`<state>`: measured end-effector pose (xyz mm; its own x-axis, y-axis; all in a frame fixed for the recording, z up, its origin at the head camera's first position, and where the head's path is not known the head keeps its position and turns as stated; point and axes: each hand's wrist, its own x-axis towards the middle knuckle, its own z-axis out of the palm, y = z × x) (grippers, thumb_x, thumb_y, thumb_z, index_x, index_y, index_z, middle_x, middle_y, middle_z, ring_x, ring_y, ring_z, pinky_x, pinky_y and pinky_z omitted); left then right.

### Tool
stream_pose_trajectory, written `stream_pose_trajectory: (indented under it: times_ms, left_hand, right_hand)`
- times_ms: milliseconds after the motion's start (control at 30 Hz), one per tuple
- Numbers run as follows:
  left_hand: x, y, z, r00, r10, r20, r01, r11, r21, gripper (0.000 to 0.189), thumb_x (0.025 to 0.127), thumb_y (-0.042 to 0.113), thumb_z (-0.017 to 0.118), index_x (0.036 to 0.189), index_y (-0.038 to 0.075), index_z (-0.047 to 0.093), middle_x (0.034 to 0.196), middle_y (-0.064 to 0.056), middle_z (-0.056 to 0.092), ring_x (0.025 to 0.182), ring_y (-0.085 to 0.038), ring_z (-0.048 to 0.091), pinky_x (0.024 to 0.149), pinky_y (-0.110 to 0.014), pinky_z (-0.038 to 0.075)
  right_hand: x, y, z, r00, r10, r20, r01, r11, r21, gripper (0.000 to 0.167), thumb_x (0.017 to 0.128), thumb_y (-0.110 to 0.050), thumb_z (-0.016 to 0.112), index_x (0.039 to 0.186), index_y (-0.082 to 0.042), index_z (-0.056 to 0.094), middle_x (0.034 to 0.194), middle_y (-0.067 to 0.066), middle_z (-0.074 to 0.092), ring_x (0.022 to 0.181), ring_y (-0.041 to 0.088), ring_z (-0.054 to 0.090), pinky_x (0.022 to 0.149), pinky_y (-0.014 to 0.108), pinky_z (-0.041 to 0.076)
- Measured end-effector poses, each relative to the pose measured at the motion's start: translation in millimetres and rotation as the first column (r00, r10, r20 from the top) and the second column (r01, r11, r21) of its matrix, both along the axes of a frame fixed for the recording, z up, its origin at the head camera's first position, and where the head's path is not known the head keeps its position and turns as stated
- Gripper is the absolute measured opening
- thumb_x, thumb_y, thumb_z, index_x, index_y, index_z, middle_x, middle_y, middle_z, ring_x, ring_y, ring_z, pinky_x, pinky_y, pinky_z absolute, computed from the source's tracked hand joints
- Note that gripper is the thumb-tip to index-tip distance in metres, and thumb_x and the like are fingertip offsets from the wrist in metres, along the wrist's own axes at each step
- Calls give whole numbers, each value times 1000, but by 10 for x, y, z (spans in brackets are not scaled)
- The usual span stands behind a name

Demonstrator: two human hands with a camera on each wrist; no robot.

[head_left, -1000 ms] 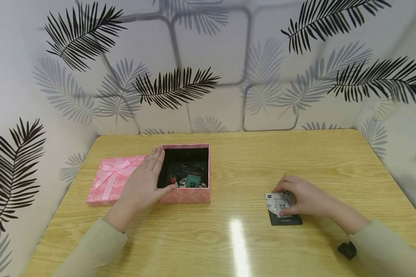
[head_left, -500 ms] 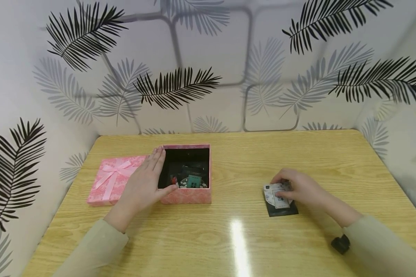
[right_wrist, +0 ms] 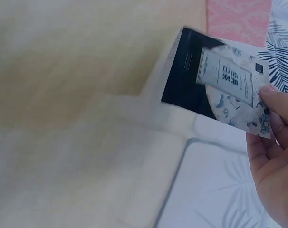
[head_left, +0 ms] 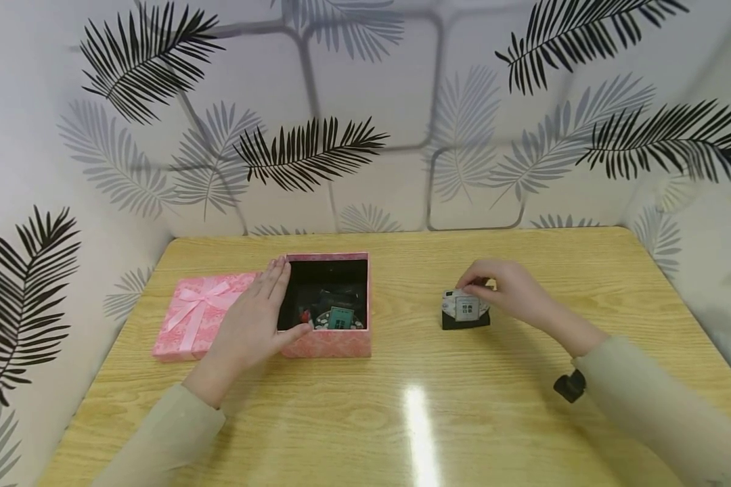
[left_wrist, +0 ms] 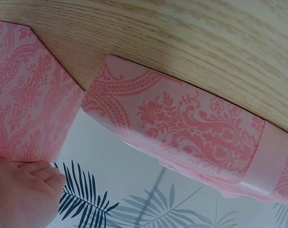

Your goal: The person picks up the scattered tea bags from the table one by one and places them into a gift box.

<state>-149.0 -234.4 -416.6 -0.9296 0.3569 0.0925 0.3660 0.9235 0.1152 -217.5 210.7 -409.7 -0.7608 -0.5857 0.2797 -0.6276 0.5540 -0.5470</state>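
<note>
A pink patterned gift box (head_left: pixel 325 343) with a black inside stands lidless on the table. Its left edge is touched by my left hand (head_left: pixel 252 314), fingers straight along the rim and thumb over the front corner. In the left wrist view, part of the left hand (left_wrist: pixel 25 194) shows against the box wall (left_wrist: pixel 30 95). My right hand (head_left: pixel 514 291) pinches a flat black-and-white sachet (head_left: pixel 466 311) by one end. In the right wrist view the sachet (right_wrist: pixel 225 80) is raised above the table, its printed label showing, thumb on its front.
Left of the box lies its pink lid (head_left: pixel 204 308) with a ribbon bow. Inside the box are a teal packet (head_left: pixel 341 318) and a small red item (head_left: pixel 306 316). A black object (head_left: pixel 569 386) appears below the right sleeve. A leaf-patterned wall covering (head_left: pixel 365 182) stands behind the table (head_left: pixel 353 419).
My right hand has moved away from me and to the left, lifting the sachet off the table and tilting it upright. The left hand stays in place at the box.
</note>
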Motion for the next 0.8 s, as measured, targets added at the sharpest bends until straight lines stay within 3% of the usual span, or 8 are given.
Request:
stream_pose_trajectory:
  times_ms: [233, 433, 600, 800]
  left_hand:
    - [0, 7, 1, 1000, 6, 7, -6, 1000, 4, 109, 97, 63, 64, 168, -5, 17, 177, -21, 16, 165, -38, 19, 134, -53, 23]
    - [-3, 11, 10, 1000, 6, 4, -6, 1000, -4, 109, 97, 63, 64, 168, -5, 16, 178, -21, 16, 165, -38, 20, 134, -53, 23]
    - [-1, 11, 9, 1000, 10, 2, -10, 1000, -6, 109, 97, 64, 64, 168, -4, 16, 177, -21, 16, 165, -38, 20, 134, -53, 24]
    - [-1, 12, -1, 1000, 14, 3, -14, 1000, -3, 109, 96, 64, 63, 168, -4, 16, 178, -20, 16, 165, -38, 20, 134, -53, 24]
  right_hand:
    - [-184, -232, 220, 1000, -17, -13, 17, 1000, 15, 11, 99, -3, 73, 107, -7, 80, 100, 6, 80, 75, 9, 60, 65, 25, 51]
    - [-281, -501, 458, 1000, -9, -5, 9, 1000, 4, 11, 102, -8, 71, 108, -8, 80, 102, 7, 78, 80, 15, 64, 69, 30, 52]
    - [-341, -773, 625, 998, 29, -53, -32, 998, -48, 11, 101, -7, 72, 108, -6, 80, 103, 9, 80, 88, 21, 71, 75, 36, 57]
    - [-365, -1124, 749, 991, 68, -117, -86, 983, -159, 10, 99, -5, 74, 105, -4, 81, 99, 11, 78, 83, 19, 67, 73, 30, 52]
